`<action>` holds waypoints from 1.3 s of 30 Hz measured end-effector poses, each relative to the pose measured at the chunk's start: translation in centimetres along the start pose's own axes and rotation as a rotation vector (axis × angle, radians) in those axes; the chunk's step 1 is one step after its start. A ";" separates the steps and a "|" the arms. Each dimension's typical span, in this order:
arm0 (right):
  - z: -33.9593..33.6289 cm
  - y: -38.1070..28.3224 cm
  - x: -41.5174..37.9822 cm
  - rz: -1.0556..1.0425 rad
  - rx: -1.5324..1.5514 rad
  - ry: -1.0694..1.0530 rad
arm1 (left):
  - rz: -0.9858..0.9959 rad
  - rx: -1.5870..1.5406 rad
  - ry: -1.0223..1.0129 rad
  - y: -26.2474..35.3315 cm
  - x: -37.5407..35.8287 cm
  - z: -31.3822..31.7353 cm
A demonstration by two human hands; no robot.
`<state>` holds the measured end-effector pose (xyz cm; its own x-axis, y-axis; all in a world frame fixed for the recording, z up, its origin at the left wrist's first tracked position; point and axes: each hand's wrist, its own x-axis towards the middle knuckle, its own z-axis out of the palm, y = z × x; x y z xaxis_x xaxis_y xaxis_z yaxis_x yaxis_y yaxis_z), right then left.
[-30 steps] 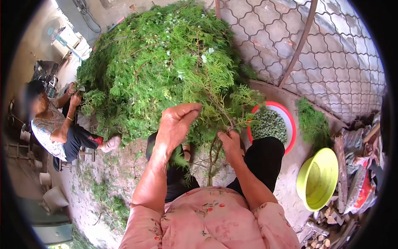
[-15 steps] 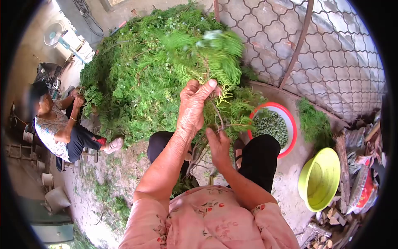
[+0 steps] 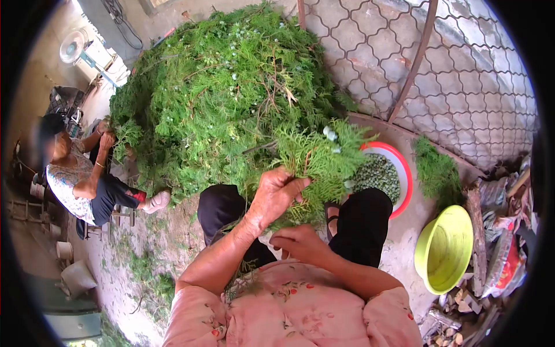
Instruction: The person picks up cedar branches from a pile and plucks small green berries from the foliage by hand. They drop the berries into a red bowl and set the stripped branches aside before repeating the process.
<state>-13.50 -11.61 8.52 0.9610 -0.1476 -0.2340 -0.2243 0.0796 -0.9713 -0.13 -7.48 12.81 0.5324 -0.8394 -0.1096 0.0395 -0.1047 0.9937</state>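
Note:
A leafy green branch (image 3: pixel 318 165) with a few pale cones is pinched in my left hand (image 3: pixel 277 194), above my knees. My right hand (image 3: pixel 302 243) is just below it, near my lap, with fingers curled; what they hold, if anything, is hidden. Beyond my hands rises a large pile of green branches (image 3: pixel 196 98). Right of the held branch is a red-rimmed white basin (image 3: pixel 407 188) holding many small green cones (image 3: pixel 377 176), partly covered by the foliage and my knee.
A person (image 3: pixel 75 173) sits at the left, hands on the pile's edge. A yellow-green basin (image 3: pixel 444 251) tilts at the right, near chopped wood (image 3: pixel 462 303) and sacks (image 3: pixel 503 260). A metal lattice (image 3: pixel 404 69) stands at the back right. A fan (image 3: pixel 73 46) is upper left.
My left hand has come down and nearer, and the branch now leans right, towards the red-rimmed basin. My right hand has moved down towards my lap, away from the stem.

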 end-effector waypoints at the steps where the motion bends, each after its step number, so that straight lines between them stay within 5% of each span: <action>1: -0.5 -0.9 -0.7 -0.137 -0.077 -0.021 | -0.028 -0.047 0.034 0.1 -0.7 0.5; 2: -0.8 -1.6 -1.1 -0.323 -0.103 0.141 | -0.043 -0.053 0.033 -1.0 -1.0 0.7; 4: -2.3 -4.6 -1.4 -0.582 -0.061 0.392 | 0.353 0.219 0.073 -4.3 -1.3 0.9; 5: -3.4 -4.9 -0.7 -0.708 -0.162 0.512 | 0.389 0.435 0.079 -5.2 -1.5 0.9; 6: -4.2 -5.3 -0.1 -0.754 -0.127 0.591 | 0.199 0.307 0.067 -4.2 -2.0 2.0; 10: -5.8 -5.5 1.8 -0.682 -0.714 0.836 | 0.361 0.499 0.059 -5.9 -2.6 3.2; 14: -6.3 -3.3 0.3 -0.568 -0.728 0.665 | 0.394 0.616 0.061 -7.9 -3.2 3.5; 17: -6.2 -1.9 -0.3 -0.546 -0.274 0.813 | 0.380 0.637 0.054 -6.8 -3.8 3.8; 22: -10.1 -1.7 0.4 -0.536 -0.527 0.789 | 0.475 0.745 0.006 -8.1 -4.6 4.6; 24: -11.4 -1.5 1.3 -0.197 -0.638 0.441 | 0.546 0.807 -0.029 -8.6 -4.8 4.9; 28: -12.1 -0.7 2.4 -0.016 -0.095 0.052 | 0.522 0.900 -0.076 -8.0 -5.4 5.1; 37: -12.7 -1.1 3.2 -0.100 0.482 0.398 | 0.453 0.657 0.014 -8.8 -5.6 3.7; 39: -13.6 -1.8 3.2 -0.116 0.498 0.416 | 0.151 0.627 -0.100 -8.2 -5.6 3.1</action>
<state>-12.25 -25.67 8.90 0.8092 -0.5433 -0.2237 0.0742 0.4722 -0.8784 -6.02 -3.54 5.19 0.4109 -0.9117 -0.0017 -0.5466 -0.2478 0.7999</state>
